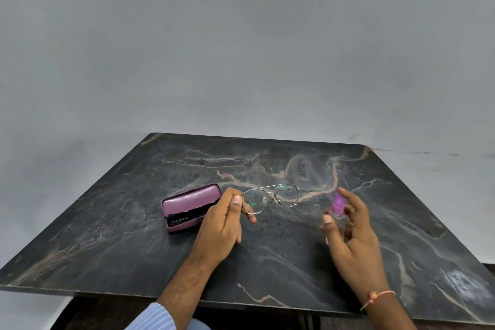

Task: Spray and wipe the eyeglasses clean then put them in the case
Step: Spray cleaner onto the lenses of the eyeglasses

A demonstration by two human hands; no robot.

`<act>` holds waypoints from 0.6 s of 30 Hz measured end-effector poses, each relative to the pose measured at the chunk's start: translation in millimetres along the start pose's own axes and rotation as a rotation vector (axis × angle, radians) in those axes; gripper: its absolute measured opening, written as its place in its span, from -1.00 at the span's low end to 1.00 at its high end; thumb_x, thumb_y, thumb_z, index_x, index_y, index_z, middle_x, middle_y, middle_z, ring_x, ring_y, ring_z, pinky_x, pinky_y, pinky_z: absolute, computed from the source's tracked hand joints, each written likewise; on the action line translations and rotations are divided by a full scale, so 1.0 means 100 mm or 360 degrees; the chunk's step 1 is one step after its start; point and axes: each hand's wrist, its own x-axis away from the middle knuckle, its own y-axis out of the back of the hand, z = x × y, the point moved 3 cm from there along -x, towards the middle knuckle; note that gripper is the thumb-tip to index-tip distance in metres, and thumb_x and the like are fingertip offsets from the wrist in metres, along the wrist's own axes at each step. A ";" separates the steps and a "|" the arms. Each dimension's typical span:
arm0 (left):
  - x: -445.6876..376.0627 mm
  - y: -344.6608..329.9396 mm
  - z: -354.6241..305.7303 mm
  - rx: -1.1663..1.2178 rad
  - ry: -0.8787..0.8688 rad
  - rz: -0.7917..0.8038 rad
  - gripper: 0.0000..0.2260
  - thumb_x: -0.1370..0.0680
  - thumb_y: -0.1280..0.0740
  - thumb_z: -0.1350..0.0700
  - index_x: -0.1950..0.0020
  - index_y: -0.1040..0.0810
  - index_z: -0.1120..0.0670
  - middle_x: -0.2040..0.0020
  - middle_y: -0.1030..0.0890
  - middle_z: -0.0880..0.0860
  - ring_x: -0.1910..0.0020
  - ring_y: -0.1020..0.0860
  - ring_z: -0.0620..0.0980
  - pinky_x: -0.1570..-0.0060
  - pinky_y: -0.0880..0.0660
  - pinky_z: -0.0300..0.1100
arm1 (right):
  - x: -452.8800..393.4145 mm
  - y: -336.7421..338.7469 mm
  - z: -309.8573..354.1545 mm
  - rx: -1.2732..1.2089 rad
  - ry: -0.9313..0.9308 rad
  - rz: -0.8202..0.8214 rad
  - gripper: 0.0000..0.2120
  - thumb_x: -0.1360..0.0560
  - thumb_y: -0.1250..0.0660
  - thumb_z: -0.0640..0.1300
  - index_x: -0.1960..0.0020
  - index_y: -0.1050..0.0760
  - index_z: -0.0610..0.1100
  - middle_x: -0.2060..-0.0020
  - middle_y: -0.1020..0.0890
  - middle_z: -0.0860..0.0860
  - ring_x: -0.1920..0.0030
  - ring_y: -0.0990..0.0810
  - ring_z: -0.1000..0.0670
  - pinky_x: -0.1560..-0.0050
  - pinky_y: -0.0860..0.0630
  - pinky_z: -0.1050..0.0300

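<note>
My left hand [222,222] pinches the thin metal-framed eyeglasses [270,199] by their left lens rim and holds them just above the table, lenses facing me. To the right stands a small clear spray bottle with a pink cap [337,205], blurred. My right hand [351,230] is beside it with fingers spread, thumb to the bottle's left and fingers behind it, not visibly closed on it. The mauve eyeglass case [187,199] lies open left of my left hand, with a dark lining or cloth inside.
Everything sits on a dark marble tabletop [267,262] with pale veins, its front edge close to me. A plain grey wall rises behind it. A striped blue sleeve [155,316] shows at the bottom.
</note>
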 end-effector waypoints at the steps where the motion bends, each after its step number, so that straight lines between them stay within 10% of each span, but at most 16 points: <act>1: 0.00 0.00 0.00 -0.0001 -0.0005 -0.0006 -0.73 -0.80 -0.06 -0.03 -0.08 -0.49 0.02 0.07 -0.77 -0.01 0.50 -0.50 0.00 0.39 -0.45 -0.16 | -0.03 0.06 -0.02 0.0007 -0.0032 -0.0017 -0.40 -0.60 -0.43 -0.04 -0.47 -0.27 0.42 -0.08 -0.69 0.11 0.21 -0.72 -0.15 0.04 -0.68 -0.22; 6: 0.00 0.00 0.02 -0.0035 -0.0009 -0.0035 -0.75 -0.83 -0.06 0.06 -0.06 -0.48 -0.01 0.07 -0.77 -0.01 0.51 -0.51 0.01 0.40 -0.44 -0.17 | -0.03 0.18 -0.08 -0.0133 -0.0102 -0.0027 -0.43 -0.58 -0.49 -0.11 -0.28 -0.33 0.47 -0.06 -0.66 0.28 0.21 -0.75 0.09 0.11 -0.67 0.15; 9: 0.00 0.01 0.00 -0.0051 -0.0007 -0.0055 -0.75 -0.83 -0.06 0.09 -0.06 -0.47 0.00 0.08 -0.77 -0.02 0.51 -0.51 0.01 0.41 -0.46 -0.11 | -0.02 0.17 -0.10 -0.0086 -0.0133 0.0014 -0.51 -0.56 -0.52 -0.10 -0.20 -0.36 0.38 -0.04 -0.68 0.29 0.25 -0.75 -0.02 0.06 -0.72 -0.12; 18: 0.00 0.00 0.02 -0.0005 0.0046 -0.0119 -0.74 -0.83 -0.06 0.10 -0.07 -0.49 0.06 0.12 -0.72 0.02 0.49 -0.52 0.01 0.41 -0.49 -0.17 | 0.03 0.19 -0.13 -0.0098 -0.0255 0.0082 -0.35 -0.46 -0.61 -0.03 -0.37 -0.34 0.30 -0.21 -0.64 0.24 -0.07 -0.72 0.12 -0.22 -0.63 0.00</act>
